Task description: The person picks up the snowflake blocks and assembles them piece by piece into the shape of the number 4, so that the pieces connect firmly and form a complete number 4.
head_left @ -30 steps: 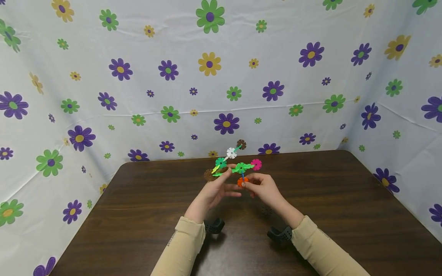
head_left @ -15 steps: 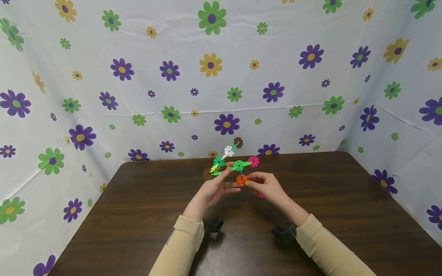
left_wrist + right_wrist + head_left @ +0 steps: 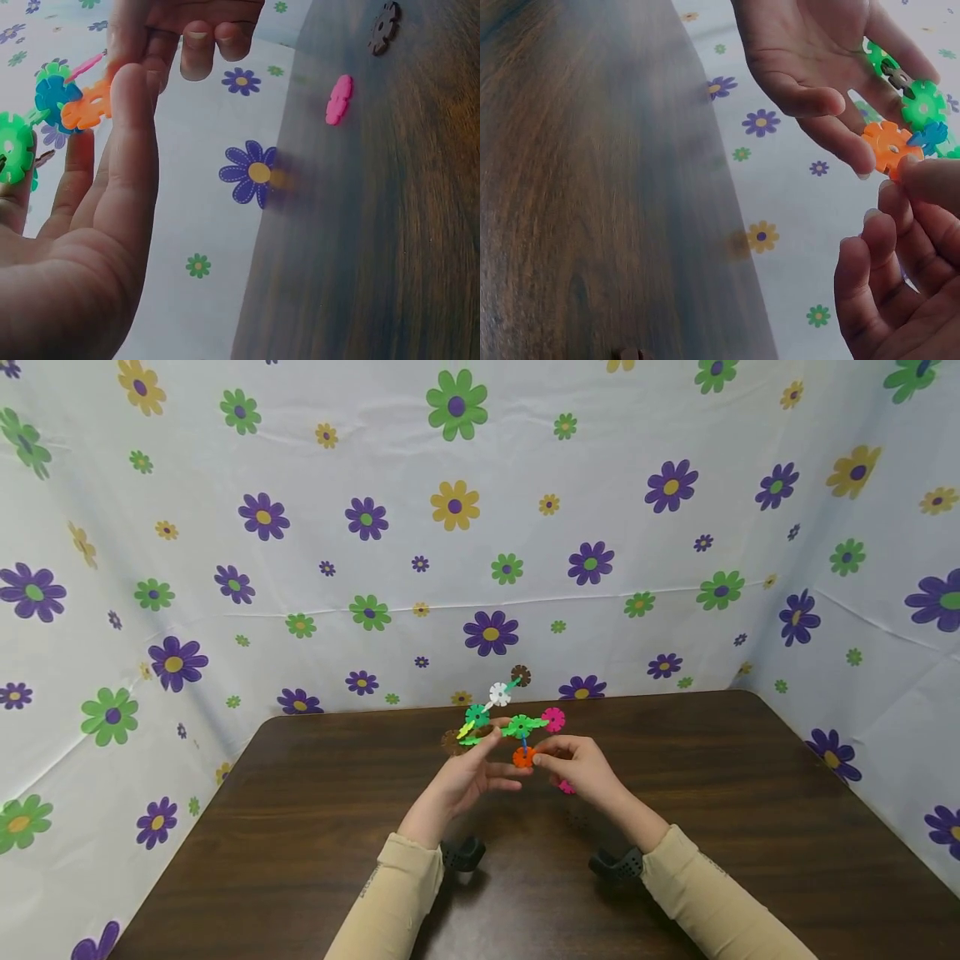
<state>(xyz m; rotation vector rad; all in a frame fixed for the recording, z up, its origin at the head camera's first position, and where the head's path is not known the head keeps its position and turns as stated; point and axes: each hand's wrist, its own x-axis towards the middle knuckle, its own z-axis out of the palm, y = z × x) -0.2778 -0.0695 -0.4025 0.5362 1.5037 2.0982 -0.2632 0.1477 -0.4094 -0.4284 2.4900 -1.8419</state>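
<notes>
A chain of interlocking flower-shaped plastic discs is held up above the table. It includes a green disc (image 3: 521, 726), a pink disc (image 3: 553, 719), a white disc (image 3: 499, 694), a brown disc (image 3: 521, 675) at the far end and a blue disc (image 3: 57, 99). My left hand (image 3: 467, 777) grips the chain near its brown and green pieces, fingers partly behind it. An orange disc (image 3: 523, 757) hangs below the blue one, joined to it; my right hand (image 3: 581, 768) pinches its right edge between thumb and index finger. The left fingertips lie close beside the orange disc.
On the dark wooden table (image 3: 330, 793) lie a loose pink disc (image 3: 339, 100) and a dark brown disc (image 3: 385, 28), near my right hand. A flower-print cloth (image 3: 300, 527) stands behind the table and at its sides.
My right thumb and finger have shifted from the front of the orange disc to its right edge. The chain rose slightly, then lowered again. The loose pink disc came into sight.
</notes>
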